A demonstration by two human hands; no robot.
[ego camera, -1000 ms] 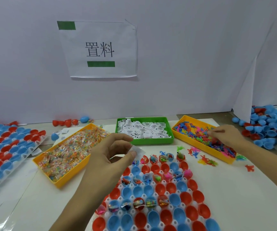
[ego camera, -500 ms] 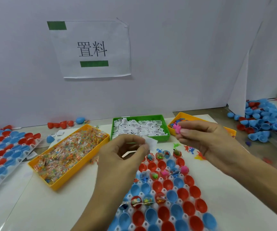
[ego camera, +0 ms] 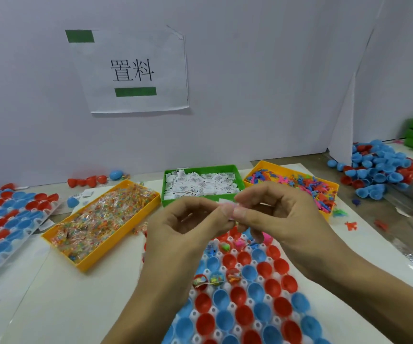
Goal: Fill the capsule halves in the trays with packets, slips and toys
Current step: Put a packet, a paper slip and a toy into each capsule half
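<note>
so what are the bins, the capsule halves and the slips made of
Bins: seemingly rigid moulded plastic, evenly coloured with slightly glossy rims. Capsule halves: thin glossy plastic, judging by their highlights. Slips: likely matte white paper, printed in black.

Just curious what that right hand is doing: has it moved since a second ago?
Yes. The right hand left the orange toy bin and came leftward, meeting the left hand in front of the green slip bin.

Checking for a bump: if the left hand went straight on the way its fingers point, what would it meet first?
The left hand points rightward; its fingers already meet the right hand at the pinched slip.
</note>
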